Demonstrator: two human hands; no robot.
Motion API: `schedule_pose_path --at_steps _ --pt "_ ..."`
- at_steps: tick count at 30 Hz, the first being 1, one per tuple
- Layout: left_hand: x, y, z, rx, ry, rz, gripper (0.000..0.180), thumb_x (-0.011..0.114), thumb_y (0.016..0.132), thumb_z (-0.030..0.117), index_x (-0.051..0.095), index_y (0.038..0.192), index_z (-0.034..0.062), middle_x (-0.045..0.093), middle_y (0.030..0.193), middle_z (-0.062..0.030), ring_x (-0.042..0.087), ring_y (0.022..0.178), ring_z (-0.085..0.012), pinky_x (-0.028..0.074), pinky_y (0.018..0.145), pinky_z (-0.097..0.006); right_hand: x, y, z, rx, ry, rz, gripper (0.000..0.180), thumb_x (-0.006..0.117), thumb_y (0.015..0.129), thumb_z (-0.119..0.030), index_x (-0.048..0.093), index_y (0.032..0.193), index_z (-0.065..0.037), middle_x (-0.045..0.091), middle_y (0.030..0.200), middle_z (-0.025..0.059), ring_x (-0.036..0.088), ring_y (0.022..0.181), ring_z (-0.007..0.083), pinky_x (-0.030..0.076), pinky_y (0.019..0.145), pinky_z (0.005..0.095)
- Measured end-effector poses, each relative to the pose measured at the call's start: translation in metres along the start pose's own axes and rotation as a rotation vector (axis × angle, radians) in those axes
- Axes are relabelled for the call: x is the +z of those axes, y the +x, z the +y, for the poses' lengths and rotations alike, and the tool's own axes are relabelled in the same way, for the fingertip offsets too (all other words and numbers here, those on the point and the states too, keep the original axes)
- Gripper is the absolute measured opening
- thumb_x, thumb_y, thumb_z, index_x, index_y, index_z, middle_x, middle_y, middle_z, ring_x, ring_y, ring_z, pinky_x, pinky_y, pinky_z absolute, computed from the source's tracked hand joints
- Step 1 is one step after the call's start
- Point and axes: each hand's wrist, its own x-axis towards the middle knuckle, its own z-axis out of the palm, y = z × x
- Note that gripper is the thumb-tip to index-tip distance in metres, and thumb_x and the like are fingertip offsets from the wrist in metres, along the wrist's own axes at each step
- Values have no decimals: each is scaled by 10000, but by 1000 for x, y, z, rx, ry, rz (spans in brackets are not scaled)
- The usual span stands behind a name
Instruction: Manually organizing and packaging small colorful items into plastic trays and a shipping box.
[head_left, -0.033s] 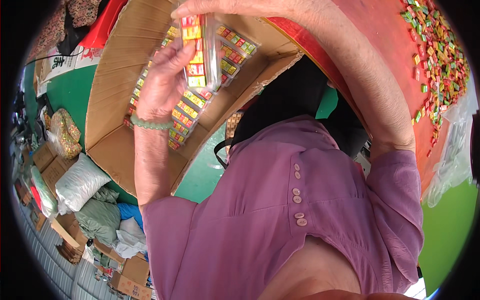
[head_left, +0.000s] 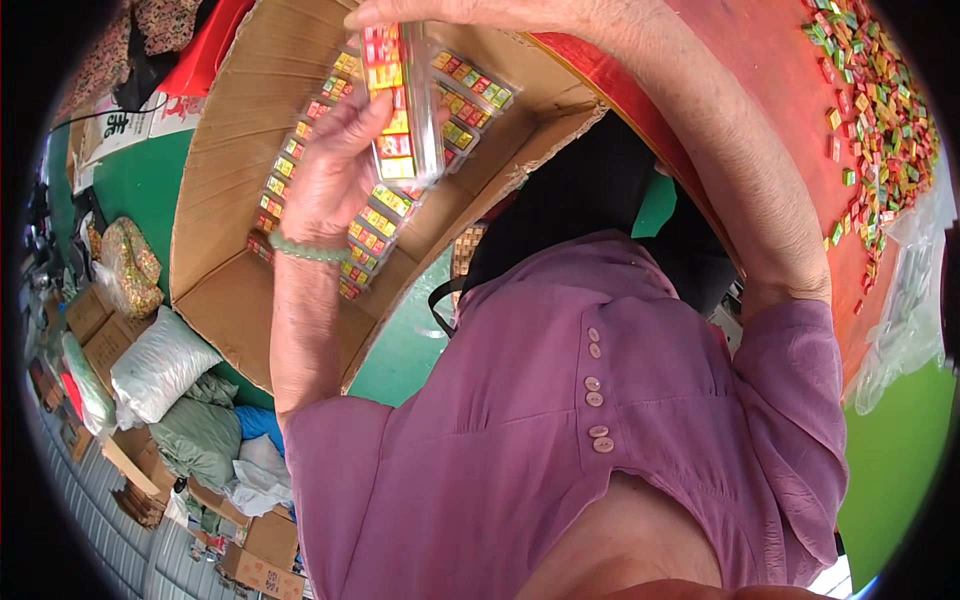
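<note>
While we held the clear strip of small coloured packets (head_left: 402, 105) upright over the cardboard box (head_left: 225, 210), both hands were busy with it. Our left hand (head_left: 330, 170), a green bead bracelet (head_left: 305, 250) at its wrist, was closed on the strip's lower part from the left side; our right hand (head_left: 420, 14) pinched its top end near the upper edge of the view, though its fingertips were partly cut off there. The strip hung above the box and was not yet laid down.

Inside the box, we judged the packing to be well under way but unfinished: rows of similar strips (head_left: 375, 215) already lay side by side along the bottom, running from the far end toward us, while the near part of the box floor was bare cardboard. To our right, many loose coloured pieces (head_left: 875, 110) were scattered on the red counter (head_left: 770, 90), beside a clear plastic bag (head_left: 900, 320), so we reckoned plenty remained to be packed. Sacks and smaller cartons (head_left: 150, 370) stood on the floor at our left.
</note>
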Motion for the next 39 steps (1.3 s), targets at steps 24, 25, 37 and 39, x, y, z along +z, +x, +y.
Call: schedule_pose_path --at_steps 24,25,37,39 --pt "-118 102 -186 -79 -345 510 425 494 1008 178 411 1392 19 518 1364 -162 511 1247 -334 423 1064 -549 13 18 39 -261 -81 183 161 649 864 -159 668 869 1 653 830 203 652 825 352 518 768 442" --pt "-118 104 -186 -82 -344 514 425 494 1008 178 411 1392 19 518 1364 -162 511 1247 -334 423 1064 -549 14 18 40 -260 -76 182 161 649 864 -159 668 869 1 653 830 203 652 825 352 518 768 442" --pt "-80 116 -160 -57 -361 699 276 550 977 93 529 1248 44 617 1196 -127 618 1064 -310 533 900 -575 19 19 45 -320 -131 244 168 655 839 -156 675 837 11 650 783 224 659 785 367 525 745 443" --pt "-79 116 -160 -73 -361 722 274 554 975 93 533 1244 42 619 1187 -125 622 1053 -310 544 883 -564 19 18 43 -303 -115 241 166 653 840 -149 675 837 15 654 787 223 663 783 365 527 743 443"
